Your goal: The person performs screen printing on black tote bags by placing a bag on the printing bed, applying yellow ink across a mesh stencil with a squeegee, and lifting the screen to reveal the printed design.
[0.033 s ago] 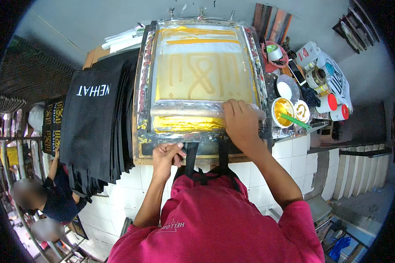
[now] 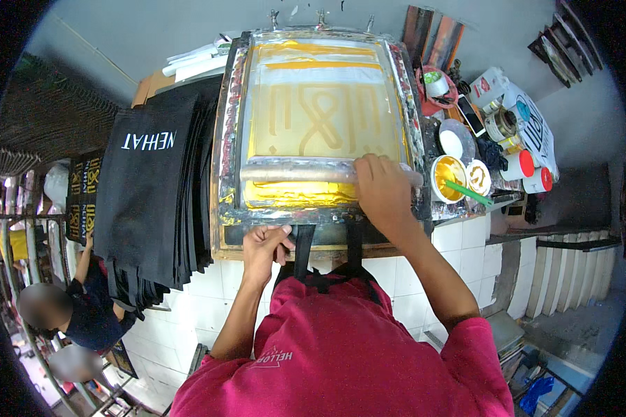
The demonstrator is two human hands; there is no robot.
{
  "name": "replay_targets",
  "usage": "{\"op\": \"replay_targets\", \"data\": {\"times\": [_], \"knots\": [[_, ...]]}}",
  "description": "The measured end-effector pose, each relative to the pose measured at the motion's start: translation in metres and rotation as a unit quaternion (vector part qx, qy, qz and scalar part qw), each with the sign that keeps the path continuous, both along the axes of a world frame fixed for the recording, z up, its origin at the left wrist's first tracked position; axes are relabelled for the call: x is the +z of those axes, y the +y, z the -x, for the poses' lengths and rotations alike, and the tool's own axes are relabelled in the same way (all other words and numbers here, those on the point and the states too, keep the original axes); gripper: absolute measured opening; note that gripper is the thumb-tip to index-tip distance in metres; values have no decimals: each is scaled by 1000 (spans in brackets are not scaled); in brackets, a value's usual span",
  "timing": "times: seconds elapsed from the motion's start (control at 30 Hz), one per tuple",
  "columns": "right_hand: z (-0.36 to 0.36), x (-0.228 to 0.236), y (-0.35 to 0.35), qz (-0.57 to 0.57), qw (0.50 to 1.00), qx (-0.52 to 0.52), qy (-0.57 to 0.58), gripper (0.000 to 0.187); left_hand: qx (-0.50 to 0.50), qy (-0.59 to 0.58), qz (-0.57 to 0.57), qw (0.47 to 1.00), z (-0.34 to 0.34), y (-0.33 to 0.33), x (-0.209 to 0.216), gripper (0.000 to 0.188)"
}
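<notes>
My right hand (image 2: 387, 197) is wrapped round the right part of a squeegee (image 2: 299, 171), a long bar lying across a screen-printing frame (image 2: 412, 111). Yellow ink (image 2: 299, 194) lies thick in front of the bar. Beyond it, the mesh (image 2: 327, 76) shows a looped pattern, with yellow streaks near the far end. My left hand (image 2: 263, 249) is closed at the frame's near edge, thumb and fingers together beside a black strap (image 2: 303, 247); what they hold, if anything, is hidden. Black fabric shows under the frame's front edge.
Black bags (image 2: 153, 181) hang in a thick stack at left. At right stand an ink tub (image 2: 446, 182) with a green stick (image 2: 469, 192), red-lidded jars (image 2: 518, 165), a phone (image 2: 471, 115) and a tin (image 2: 499, 125). A person (image 2: 90, 313) handles a printed black bag (image 2: 85, 187) at far left.
</notes>
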State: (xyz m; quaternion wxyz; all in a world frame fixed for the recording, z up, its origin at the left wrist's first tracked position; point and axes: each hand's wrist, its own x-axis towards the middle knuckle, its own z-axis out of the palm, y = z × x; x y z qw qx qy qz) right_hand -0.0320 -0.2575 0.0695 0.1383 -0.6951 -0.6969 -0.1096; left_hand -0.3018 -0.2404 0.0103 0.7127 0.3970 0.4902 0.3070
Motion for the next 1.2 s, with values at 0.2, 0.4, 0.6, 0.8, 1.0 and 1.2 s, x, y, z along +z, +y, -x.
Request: {"op": "replay_targets", "data": {"times": [0.2,0.4,0.6,0.8,1.0,1.2], "knots": [[-15,52,10,90,985,81,120,26,-4,3,8,1000,6,2,-2,22],[15,30,-24,83,990,96,63,19,-2,5,24,1000,4,4,1,17],[-7,2,26,35,996,76,36,25,2,-4,5,1000,10,0,-17,20],[-81,-15,160,-14,997,81,0,27,-43,-12,28,999,18,7,-20,25],[-123,34,258,106,990,61,76,48,13,-146,212,966,22,14,3,40],[-142,21,276,91,996,3,11,60,-197,-82,71,974,32,60,36,31]]}}
